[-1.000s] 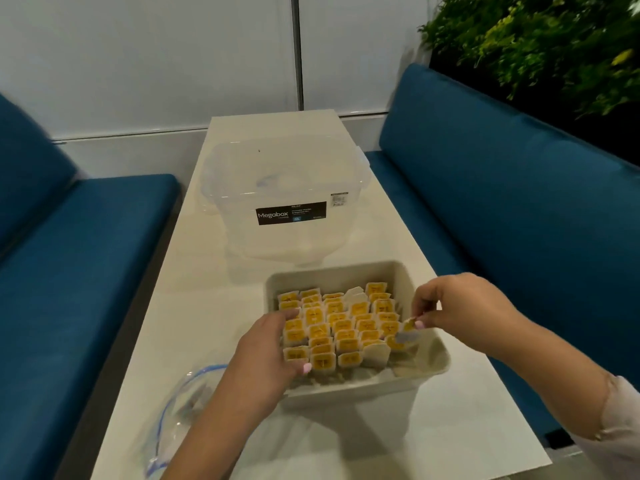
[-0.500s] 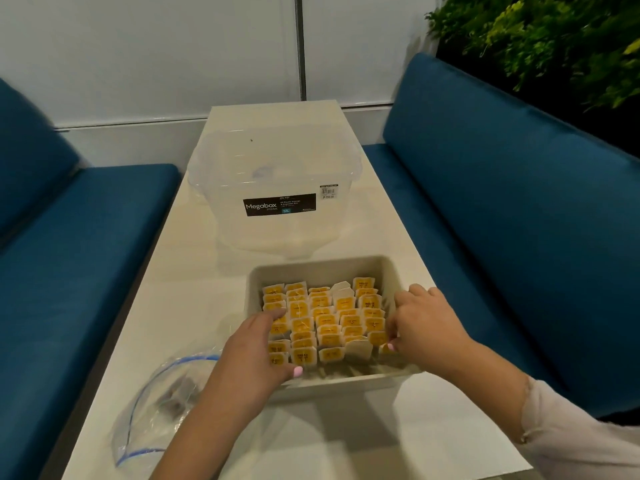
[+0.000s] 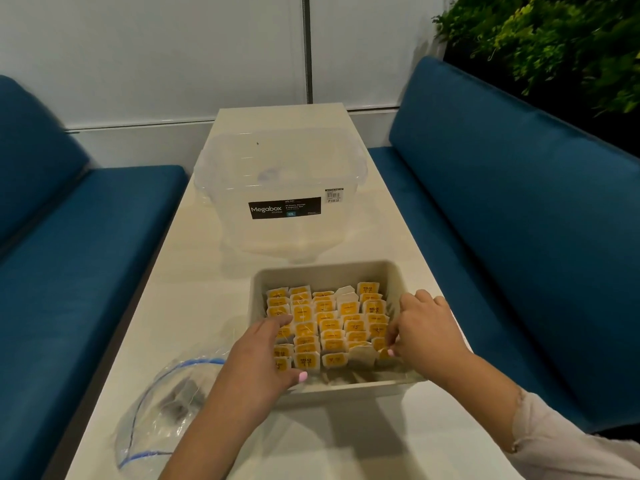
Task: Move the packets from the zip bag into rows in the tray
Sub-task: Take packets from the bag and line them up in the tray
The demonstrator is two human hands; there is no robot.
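Inside beige tray (image 3: 325, 271), yellow-labelled packets (image 3: 327, 323), upright rows

The tray (image 3: 322, 271) looks matt beige plastic; the packets (image 3: 330, 323) look papery. The zip bag (image 3: 162, 410) and storage box (image 3: 277, 174) are clear, glossy plastic. The desk (image 3: 194, 292) is smooth.

a single head-worn wide-angle view looks forward and down along a long pale table (image 3: 377, 237) toward a white wall at 12 o'clock. the tray (image 3: 325, 271) sits close below centre, the clear storage box (image 3: 277, 174) farther up, and blue benches flank at 9 and 3 o'clock. no second view.
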